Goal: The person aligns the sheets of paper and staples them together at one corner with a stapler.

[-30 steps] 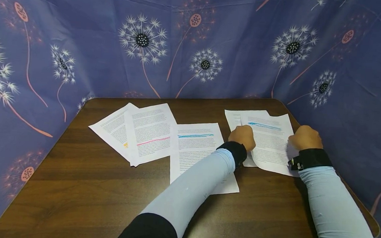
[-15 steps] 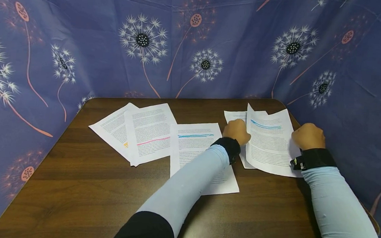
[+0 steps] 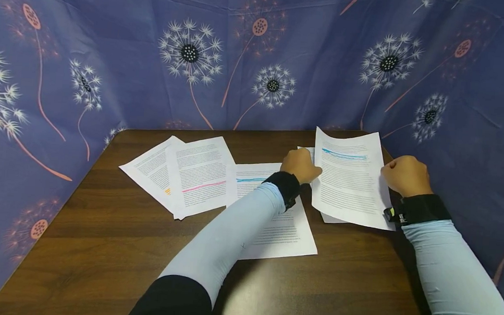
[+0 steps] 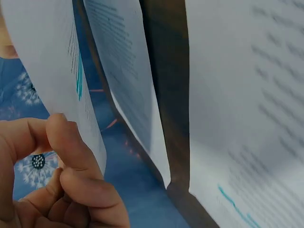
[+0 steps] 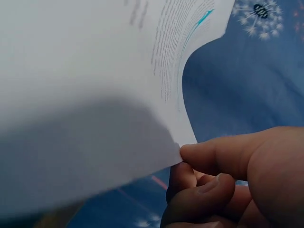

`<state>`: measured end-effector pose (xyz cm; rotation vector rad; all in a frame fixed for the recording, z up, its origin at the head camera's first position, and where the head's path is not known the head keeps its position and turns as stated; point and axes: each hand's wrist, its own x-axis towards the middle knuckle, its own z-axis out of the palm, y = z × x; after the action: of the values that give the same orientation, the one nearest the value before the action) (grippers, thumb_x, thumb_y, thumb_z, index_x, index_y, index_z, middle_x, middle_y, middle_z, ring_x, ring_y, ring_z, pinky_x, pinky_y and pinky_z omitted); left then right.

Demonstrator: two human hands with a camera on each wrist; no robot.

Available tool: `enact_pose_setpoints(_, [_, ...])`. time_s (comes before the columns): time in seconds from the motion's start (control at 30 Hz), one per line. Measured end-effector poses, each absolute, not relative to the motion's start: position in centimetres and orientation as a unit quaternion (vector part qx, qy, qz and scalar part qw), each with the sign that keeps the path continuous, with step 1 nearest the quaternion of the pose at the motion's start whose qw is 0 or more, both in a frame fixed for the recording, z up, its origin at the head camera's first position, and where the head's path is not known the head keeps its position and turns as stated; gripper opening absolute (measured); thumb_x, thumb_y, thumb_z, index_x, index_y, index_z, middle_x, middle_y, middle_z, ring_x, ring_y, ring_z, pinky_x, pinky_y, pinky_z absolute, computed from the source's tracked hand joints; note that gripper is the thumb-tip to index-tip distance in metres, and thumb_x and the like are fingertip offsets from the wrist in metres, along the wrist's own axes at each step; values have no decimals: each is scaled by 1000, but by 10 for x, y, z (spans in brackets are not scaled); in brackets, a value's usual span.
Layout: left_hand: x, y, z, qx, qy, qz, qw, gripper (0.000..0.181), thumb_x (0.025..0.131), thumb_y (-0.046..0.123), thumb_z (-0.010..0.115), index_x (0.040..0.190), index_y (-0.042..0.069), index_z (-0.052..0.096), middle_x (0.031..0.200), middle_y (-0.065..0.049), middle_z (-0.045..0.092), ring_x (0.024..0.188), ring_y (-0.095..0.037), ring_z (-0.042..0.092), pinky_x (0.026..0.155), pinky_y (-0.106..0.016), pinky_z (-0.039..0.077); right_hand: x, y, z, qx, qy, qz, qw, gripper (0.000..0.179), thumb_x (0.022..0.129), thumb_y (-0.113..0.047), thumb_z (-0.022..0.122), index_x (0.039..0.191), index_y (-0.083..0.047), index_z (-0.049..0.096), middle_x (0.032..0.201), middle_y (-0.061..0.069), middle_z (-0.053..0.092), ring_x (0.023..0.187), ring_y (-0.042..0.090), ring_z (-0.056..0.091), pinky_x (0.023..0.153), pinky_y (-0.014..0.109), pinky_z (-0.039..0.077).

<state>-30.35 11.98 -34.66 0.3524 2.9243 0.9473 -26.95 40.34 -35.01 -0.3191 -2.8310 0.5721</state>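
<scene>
My left hand [image 3: 301, 165] pinches the left edge of a printed sheet of paper [image 3: 347, 182] with a blue highlighted line near its top. In the left wrist view, the curled fingers of my left hand [image 4: 71, 171] meet at that sheet's edge. My right hand [image 3: 408, 176] holds its right side; in the right wrist view, thumb and forefinger pinch the sheet [image 5: 175, 128]. The sheet bows and is raised from the table at its top. Beneath it lies another sheet [image 3: 332, 219], mostly covered.
A sheet with a blue line [image 3: 290, 237] lies mid-table, partly under my left forearm. Left of it, a sheet with a pink line [image 3: 201, 173] overlaps one with a yellow mark [image 3: 147, 168]. A blue dandelion-patterned cloth [image 3: 222, 78] hangs behind the wooden table [image 3: 98, 259].
My left hand has moved left, and the held sheet has lifted and shifted left over the one beneath. My right hand has risen slightly with it.
</scene>
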Motion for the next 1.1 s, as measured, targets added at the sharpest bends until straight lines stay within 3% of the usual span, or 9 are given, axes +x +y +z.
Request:
enact_pose_setpoints(0.17, [-304, 97, -340, 119, 944, 307, 32, 36, 92, 33, 69, 62, 15, 63, 53, 5, 64, 51, -14, 60, 47, -27, 41, -268, 389, -339, -73, -970, 195, 123, 33, 98, -24, 56, 98, 3, 75, 90, 23, 71, 72, 35, 58, 49, 38, 40])
enact_pose_setpoints(0.4, [-299, 62, -328, 130, 941, 312, 16, 41, 91, 29, 70, 56, 16, 53, 53, 5, 46, 51, -12, 47, 48, -27, 36, -266, 362, -326, -36, -970, 197, 135, 33, 99, -25, 57, 101, 2, 75, 95, 23, 71, 76, 35, 58, 56, 39, 39])
enact_pose_setpoints(0.63, [-296, 32, -324, 145, 931, 333, 16, 46, 90, 25, 69, 51, 16, 46, 48, 6, 34, 45, -10, 29, 44, -26, 23, -263, 338, -319, -4, -965, 205, 162, 29, 98, -23, 58, 99, -2, 77, 89, 19, 72, 72, 34, 57, 57, 40, 38])
enact_pose_setpoints(0.9, [-285, 1, -329, 152, 932, 330, 14, 42, 91, 28, 68, 54, 15, 54, 49, 6, 36, 47, -11, 35, 47, -26, 28, -264, 312, -322, 40, -958, 216, 183, 26, 96, -18, 57, 96, -2, 77, 88, 17, 72, 69, 31, 57, 56, 39, 38])
enact_pose_setpoints(1.1, [-274, -26, -333, 154, 928, 340, 16, 45, 90, 25, 68, 52, 16, 46, 50, 6, 31, 46, -11, 30, 47, -27, 24, -262, 293, -326, 61, -961, 215, 166, 24, 98, -19, 59, 98, -3, 77, 86, 14, 71, 69, 29, 57, 57, 39, 39])
